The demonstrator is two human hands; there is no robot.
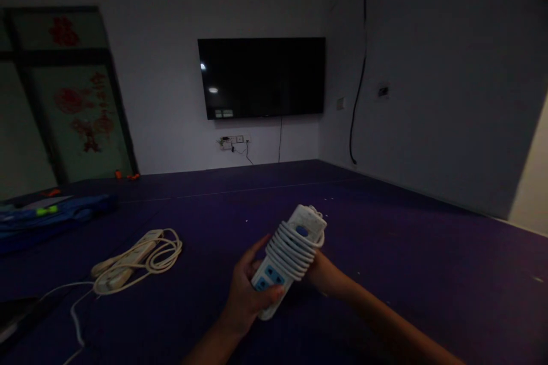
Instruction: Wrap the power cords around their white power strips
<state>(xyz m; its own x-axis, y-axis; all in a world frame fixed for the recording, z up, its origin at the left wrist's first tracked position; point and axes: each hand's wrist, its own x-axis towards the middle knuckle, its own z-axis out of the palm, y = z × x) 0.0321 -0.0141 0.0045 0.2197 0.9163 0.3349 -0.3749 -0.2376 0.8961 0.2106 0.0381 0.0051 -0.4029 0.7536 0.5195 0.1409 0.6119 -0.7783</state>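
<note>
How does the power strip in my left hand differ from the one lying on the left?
The held strip sits in your left hand; the lying strip rests on the purple surface. The held strip's cord winds tightly around its body; the lying strip's cord spreads in loose loops. Both are long, pale power strips with pale cords.

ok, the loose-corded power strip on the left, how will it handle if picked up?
The left power strip is probably stiff, going by its long, straight casing. Its cord would likely flop and trail: the loops lie loose, unlike the tight wraps on the held strip. Rolling looks unlikely, given its boxy shape.
</note>
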